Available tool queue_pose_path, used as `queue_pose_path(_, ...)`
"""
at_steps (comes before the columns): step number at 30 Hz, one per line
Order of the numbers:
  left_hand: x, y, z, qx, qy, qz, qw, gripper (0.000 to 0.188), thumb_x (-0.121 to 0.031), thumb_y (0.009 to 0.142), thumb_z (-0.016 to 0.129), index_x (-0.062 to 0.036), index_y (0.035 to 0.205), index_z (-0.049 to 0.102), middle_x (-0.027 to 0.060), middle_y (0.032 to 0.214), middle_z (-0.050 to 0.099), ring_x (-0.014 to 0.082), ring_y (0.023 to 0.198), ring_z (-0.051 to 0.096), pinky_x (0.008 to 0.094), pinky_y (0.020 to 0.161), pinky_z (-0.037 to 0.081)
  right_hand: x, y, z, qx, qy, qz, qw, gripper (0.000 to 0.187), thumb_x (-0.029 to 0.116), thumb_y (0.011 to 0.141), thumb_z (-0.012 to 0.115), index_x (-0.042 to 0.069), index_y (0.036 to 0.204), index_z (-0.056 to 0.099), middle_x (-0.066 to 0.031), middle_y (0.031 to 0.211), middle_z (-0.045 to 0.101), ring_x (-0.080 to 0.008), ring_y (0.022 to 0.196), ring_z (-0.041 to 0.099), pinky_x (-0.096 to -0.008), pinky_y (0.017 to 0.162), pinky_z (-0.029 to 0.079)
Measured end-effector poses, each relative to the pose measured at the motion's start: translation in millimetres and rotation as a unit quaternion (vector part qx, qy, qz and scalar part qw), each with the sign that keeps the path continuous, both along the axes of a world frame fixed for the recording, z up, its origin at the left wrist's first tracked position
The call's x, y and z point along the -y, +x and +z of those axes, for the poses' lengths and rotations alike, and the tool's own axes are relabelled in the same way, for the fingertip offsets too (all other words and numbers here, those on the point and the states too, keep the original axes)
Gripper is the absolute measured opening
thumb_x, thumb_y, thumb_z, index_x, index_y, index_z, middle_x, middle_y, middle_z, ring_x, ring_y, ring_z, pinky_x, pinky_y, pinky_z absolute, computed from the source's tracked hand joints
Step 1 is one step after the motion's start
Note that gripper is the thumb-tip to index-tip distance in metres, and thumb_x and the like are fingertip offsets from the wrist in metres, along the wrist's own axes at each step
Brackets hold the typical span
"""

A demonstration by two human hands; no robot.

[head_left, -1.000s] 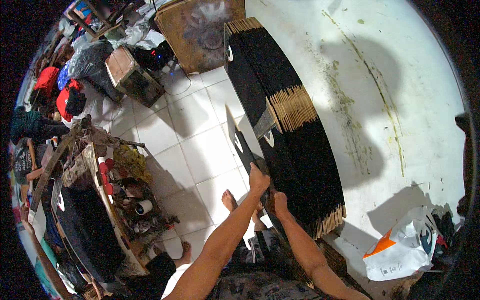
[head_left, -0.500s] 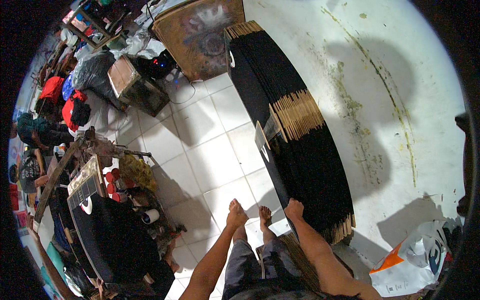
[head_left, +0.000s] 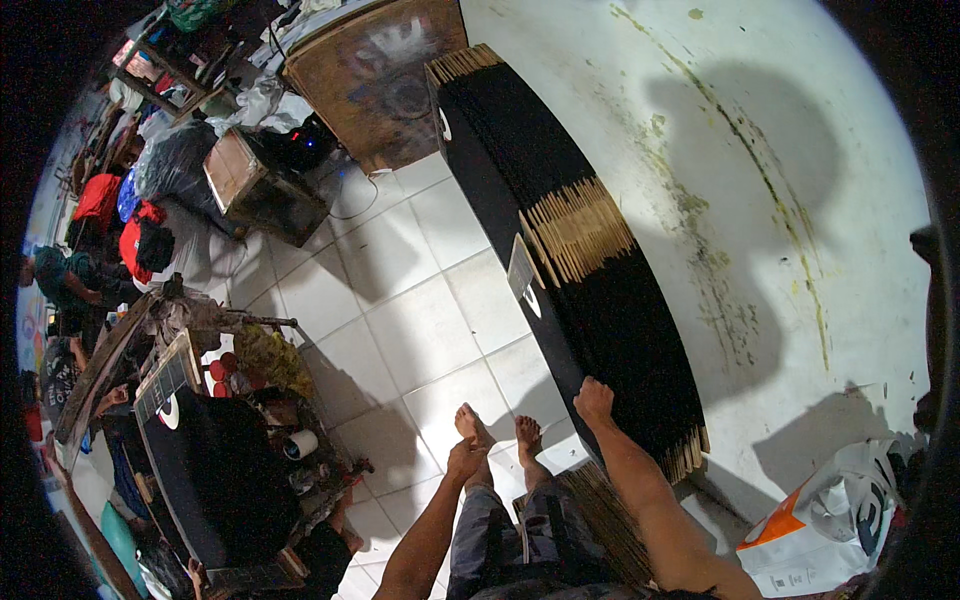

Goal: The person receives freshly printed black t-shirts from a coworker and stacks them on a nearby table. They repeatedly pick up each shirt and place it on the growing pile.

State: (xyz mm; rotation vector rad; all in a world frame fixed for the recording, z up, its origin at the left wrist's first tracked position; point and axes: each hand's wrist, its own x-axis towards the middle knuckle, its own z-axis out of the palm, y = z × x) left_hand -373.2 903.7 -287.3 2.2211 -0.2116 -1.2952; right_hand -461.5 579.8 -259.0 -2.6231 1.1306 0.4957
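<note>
A long row of black panels [head_left: 640, 340] with light brown edges stands along the white wall on my right. My right hand [head_left: 595, 402] is closed at the top edge of the front panel, near the row's close end; its fingertips are hidden. My left hand [head_left: 467, 460] hangs in front of my left leg, fingers curled, with nothing visible in it. It touches no panel. On the front panel's face are a pale label [head_left: 520, 268] and a white oval mark, partly hidden. Below my right forearm lies a stack of brown-edged sheets [head_left: 600, 515].
At left, another black panel [head_left: 220, 480] lies on a cluttered bench, with another person's hand [head_left: 195, 572] at its near edge. Red-lidded jars [head_left: 222, 372] stand beside it. A wooden box [head_left: 265, 195] and brown board [head_left: 375, 90] are farther off. A white-orange bag [head_left: 815, 525] sits at right.
My right hand has moved slightly forward along the front panel's edge. My left hand has drawn back toward me, uncovering my left foot. The view has shifted a little.
</note>
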Motion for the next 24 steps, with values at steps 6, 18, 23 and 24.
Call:
queue_pose_path(6, -14, -10, -10, 0.000, 0.023, -0.069, 0.997, 0.053, -0.029, 0.071, 0.061, 0.0019, 0.113, 0.050, 0.0192, 0.100, 0.060, 0.0284, 0.092, 0.059, 0.0339, 0.084, 0.045, 2, -1, 8, 0.062, -0.083, 0.039, 0.994, 0.019, 0.010, 0.066, 0.056, 0.001, 0.082, 0.057, -0.0156, 0.076, 0.061, -0.0324, 0.071, 0.060, -0.0424, 0.065, 0.048)
queue_pose_path(18, -75, -30, 2, -0.001, 0.072, -0.009, 0.997, 0.049, -0.025, 0.068, 0.065, 0.0054, 0.106, 0.054, 0.0176, 0.084, 0.064, 0.0255, 0.084, 0.062, 0.0328, 0.077, 0.047, 8, 4, 22, -0.016, -0.080, -0.014, 0.997, 0.018, 0.007, 0.067, 0.057, 0.000, 0.085, 0.057, -0.0162, 0.082, 0.062, -0.0320, 0.076, 0.061, -0.0399, 0.069, 0.050)
queue_pose_path(23, -81, -30, -2, -0.005, 0.068, -0.004, 0.998, 0.050, -0.024, 0.068, 0.064, 0.0062, 0.106, 0.053, 0.0190, 0.086, 0.063, 0.0267, 0.084, 0.062, 0.0338, 0.077, 0.048, 15, 6, 24, -0.045, -0.051, -0.038, 0.997, 0.021, 0.008, 0.066, 0.062, 0.000, 0.085, 0.058, -0.0168, 0.084, 0.062, -0.0320, 0.077, 0.061, -0.0393, 0.068, 0.050)
queue_pose_path(24, -81, -30, -3, -0.005, 0.060, 0.000, 0.998, 0.050, -0.024, 0.068, 0.064, 0.0063, 0.107, 0.053, 0.0191, 0.087, 0.063, 0.0268, 0.084, 0.062, 0.0337, 0.078, 0.048, 16, 6, 23, -0.048, -0.069, -0.031, 0.996, 0.019, 0.011, 0.067, 0.060, 0.003, 0.084, 0.058, -0.0146, 0.081, 0.061, -0.0301, 0.075, 0.062, -0.0388, 0.065, 0.050)
